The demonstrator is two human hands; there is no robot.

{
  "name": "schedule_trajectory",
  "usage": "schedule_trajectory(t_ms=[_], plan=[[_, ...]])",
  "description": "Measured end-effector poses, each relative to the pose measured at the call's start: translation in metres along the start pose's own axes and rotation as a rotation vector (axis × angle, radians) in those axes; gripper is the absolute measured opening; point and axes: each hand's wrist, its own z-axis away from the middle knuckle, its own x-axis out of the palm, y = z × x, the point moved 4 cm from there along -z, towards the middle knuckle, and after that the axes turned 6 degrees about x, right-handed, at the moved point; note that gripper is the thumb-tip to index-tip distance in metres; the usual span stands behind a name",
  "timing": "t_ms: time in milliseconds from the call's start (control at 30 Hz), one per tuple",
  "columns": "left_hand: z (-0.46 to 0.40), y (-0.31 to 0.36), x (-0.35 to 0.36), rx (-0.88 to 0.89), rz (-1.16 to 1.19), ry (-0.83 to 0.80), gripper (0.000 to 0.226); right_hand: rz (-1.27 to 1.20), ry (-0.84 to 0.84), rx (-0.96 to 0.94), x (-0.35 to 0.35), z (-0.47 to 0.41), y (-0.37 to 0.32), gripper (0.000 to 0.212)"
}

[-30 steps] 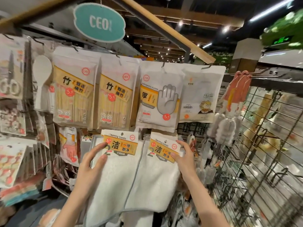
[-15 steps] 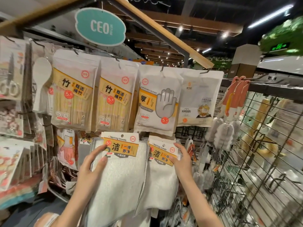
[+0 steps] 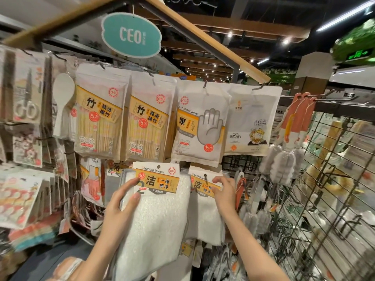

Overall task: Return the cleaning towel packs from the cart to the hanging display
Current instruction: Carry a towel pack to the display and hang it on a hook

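Your left hand (image 3: pixel 119 207) grips the white fluffy cleaning towel pack (image 3: pixel 154 216); your right hand (image 3: pixel 224 191) pinches the hung white towel pack's header (image 3: pixel 203 184), seemingly hooked, and it may slip off.

The store was brightly lit from above by a ceiling strip light (image 3: pixel 345 15) at the far right and small spotlights (image 3: pixel 286 41) among the dark beams; the central hanging packs were sharp and evenly lit, with little glare; the wire rack (image 3: pixel 324 199) at the right and the left edge were smeared and blurred; wide-angle distortion bent the edges.
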Motion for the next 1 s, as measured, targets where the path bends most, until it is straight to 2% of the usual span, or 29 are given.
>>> schedule_trajectory(t_ms=[133,367,667,867,1000], plan=[[-0.001,0.001,0.001,-0.010,-0.004,-0.006,0.040,0.008,-0.033,-0.023,0.005,0.001,0.002,0.028],[-0.001,0.004,0.002,0.014,0.026,0.003,0.037,0.045,-0.178,-0.004,0.009,0.000,-0.004,0.054],[-0.001,0.008,0.006,0.007,0.038,-0.017,0.037,0.044,-0.278,0.064,0.007,-0.002,-0.008,0.061],[0.002,0.011,0.009,0.010,0.049,-0.036,0.037,-0.056,-0.267,0.001,-0.012,0.020,-0.025,0.053],[0.004,0.015,0.012,0.018,0.074,-0.039,0.037,-0.175,-0.284,-0.104,-0.023,0.045,-0.055,0.036]])
